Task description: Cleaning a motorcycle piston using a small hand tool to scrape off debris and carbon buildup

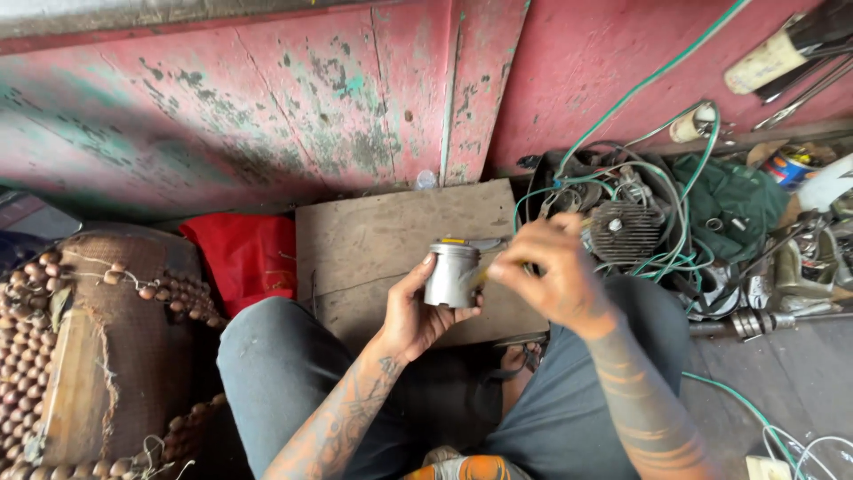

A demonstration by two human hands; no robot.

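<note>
My left hand point(416, 313) grips a grey metal piston point(451, 274), a short cylinder held upright over my lap. My right hand point(549, 274) is closed on a thin yellow-handled tool point(484, 274) whose tip meets the piston's right side. The tool's front end is blurred and partly hidden by my fingers. Both hands hover above a brown wooden board point(391, 238) on the floor between my knees.
A red cloth point(244, 253) lies left of the board, beside a woven seat with wooden beads point(84, 356). To the right sit green wires point(675, 258), a finned engine part point(626, 231), a green cloth and loose tools. A worn red wall point(311, 107) stands behind.
</note>
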